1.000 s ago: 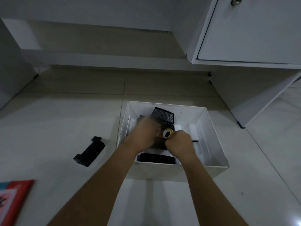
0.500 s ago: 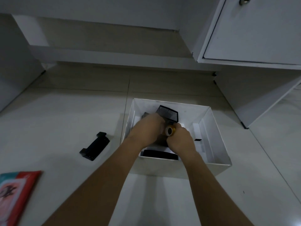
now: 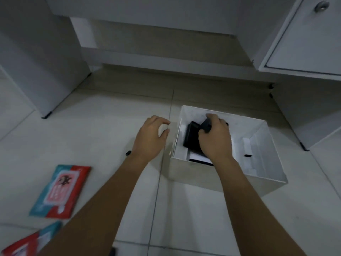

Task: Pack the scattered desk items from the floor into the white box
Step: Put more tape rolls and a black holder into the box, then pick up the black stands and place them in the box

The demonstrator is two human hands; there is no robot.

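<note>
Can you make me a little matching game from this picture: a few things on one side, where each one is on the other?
Things:
1. left hand
2. right hand
3. red and teal packet
4. cabinet knob

Places:
A. inside the white box, on black items
B. top right corner
C. over the floor tiles, left of the box
D. flat on the floor, lower left

Pairs: 1-C, 2-A, 3-D, 4-B

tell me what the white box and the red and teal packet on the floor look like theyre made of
White box: likely matte cardboard or paperboard, going by its thin flat walls, sharp folded corners and dull surface.
Red and teal packet: probably soft plastic film with a slight sheen; it lies flat and limp, with a printed label panel, like a wet-wipe pack. The blur leaves this open.
</note>
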